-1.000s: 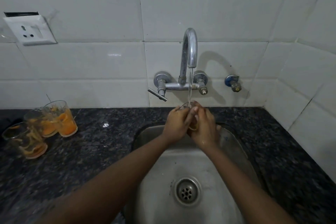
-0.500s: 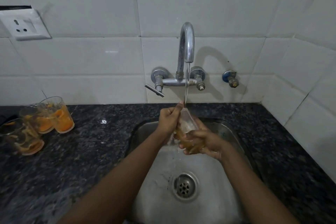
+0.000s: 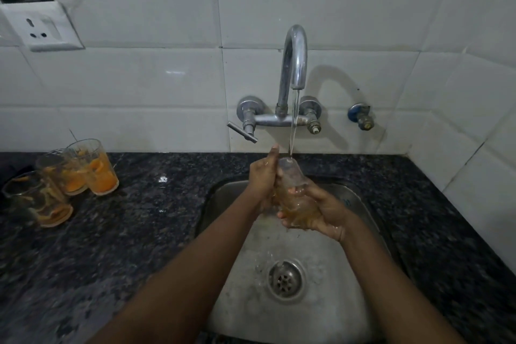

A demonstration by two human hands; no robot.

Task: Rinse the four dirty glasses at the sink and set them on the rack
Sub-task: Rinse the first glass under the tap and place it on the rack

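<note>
The person is on the first of the four glasses, rinsing it over the sink [image 3: 223,198]. The glass [image 3: 293,190] sits tilted under the tap [image 3: 294,58], its rim uppermost, where the thin stream of water [image 3: 292,126] lands. The right hand [image 3: 321,212] cups the lower part, its grip curled round the base. The left hand [image 3: 262,176] wraps the upper side with the thumb raised by the rim. Brownish-orange liquid shows inside the glass, so by the look of it the rinse is not finished.

Three dirty glasses [image 3: 69,176], streaked with orange residue, wait in a cluster on the worktop [image 3: 153,218] well to the left.

The next move likely calls for tipping the glass out into the sink and refilling until it runs clear. No rack is in view, so where the glass goes cannot be told.
</note>
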